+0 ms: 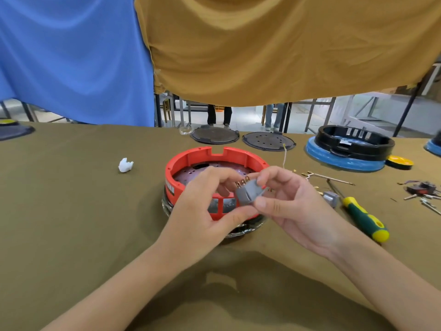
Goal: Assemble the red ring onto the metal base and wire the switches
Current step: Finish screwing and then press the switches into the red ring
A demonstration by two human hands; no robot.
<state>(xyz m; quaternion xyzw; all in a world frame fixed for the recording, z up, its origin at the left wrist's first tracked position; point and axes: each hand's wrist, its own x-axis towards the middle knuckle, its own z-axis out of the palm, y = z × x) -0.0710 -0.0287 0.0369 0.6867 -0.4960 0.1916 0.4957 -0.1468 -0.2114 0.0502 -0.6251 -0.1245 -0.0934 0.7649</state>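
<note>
Olive tablecloth (71, 211), hand-held grey switch (250, 193)

Olive-brown cloth (71, 211) covered the table, near edge to far. Behind it hung two draped sheets: blue sheet (71, 56) at left, mustard sheet (274, 44) center to right, overlapping approx. mid-left. Under their hems a pale floor (245, 118) showed, w/ dark metal frame legs (405, 108) and a wooden chair (167, 106). Two people's legs (219, 115) stood far back. Light was even, soft shadows on the near cloth.
</note>
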